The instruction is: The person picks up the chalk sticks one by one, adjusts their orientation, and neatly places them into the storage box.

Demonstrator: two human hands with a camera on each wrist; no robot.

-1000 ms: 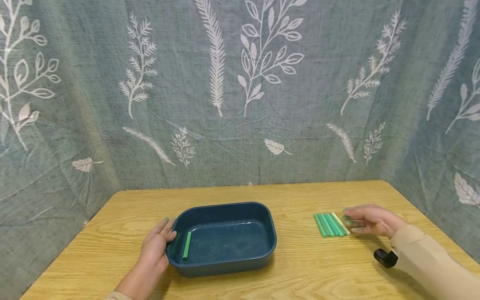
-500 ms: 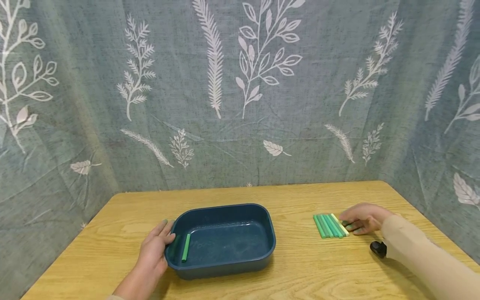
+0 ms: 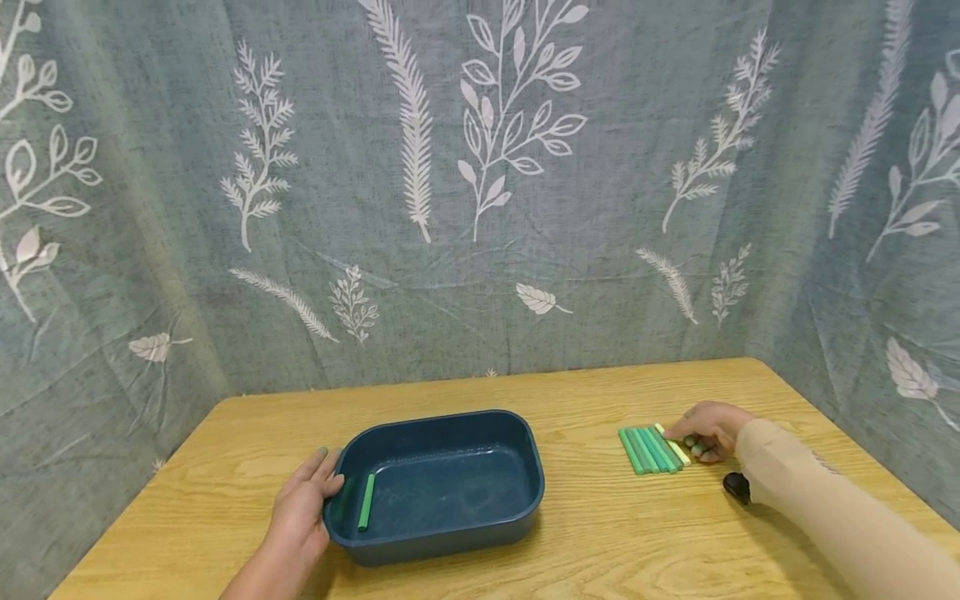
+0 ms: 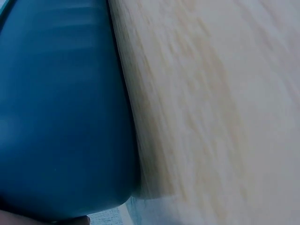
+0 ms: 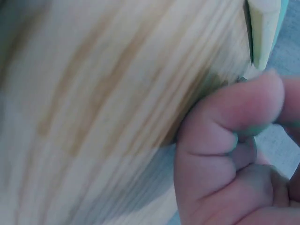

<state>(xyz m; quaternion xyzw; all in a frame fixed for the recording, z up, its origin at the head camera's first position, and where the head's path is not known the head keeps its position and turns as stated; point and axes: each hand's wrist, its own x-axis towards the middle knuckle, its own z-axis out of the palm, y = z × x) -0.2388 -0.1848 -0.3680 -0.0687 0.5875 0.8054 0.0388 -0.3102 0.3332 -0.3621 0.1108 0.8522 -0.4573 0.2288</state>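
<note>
My left hand [image 3: 300, 508] grips the left end of a dark blue rectangular plastic basin [image 3: 442, 543], thumb at the rim and fingers along the outside. In the left wrist view the basin's wall [image 4: 65, 112] fills the left side. One green stick [image 3: 366, 502] lies inside the basin, near its left end. Over on the right, several green sticks [image 3: 647, 450] lie side by side on the table, with a pale yellow stick [image 3: 681, 455] at the row's right end. My right hand [image 3: 712, 429] reaches that yellow stick, index fingertip at it, other fingers curled; whether it pinches the stick I cannot tell.
The wooden table [image 3: 577, 533] carries everything. A grey-green curtain [image 3: 480, 317] with white leaf prints hangs around its back and sides. A small black device [image 3: 737, 487] sits under my right wrist.
My right hand has moved left to the yellow stick, its fingers curling in. The left hand stays on the basin. The whole view has shifted slightly.
</note>
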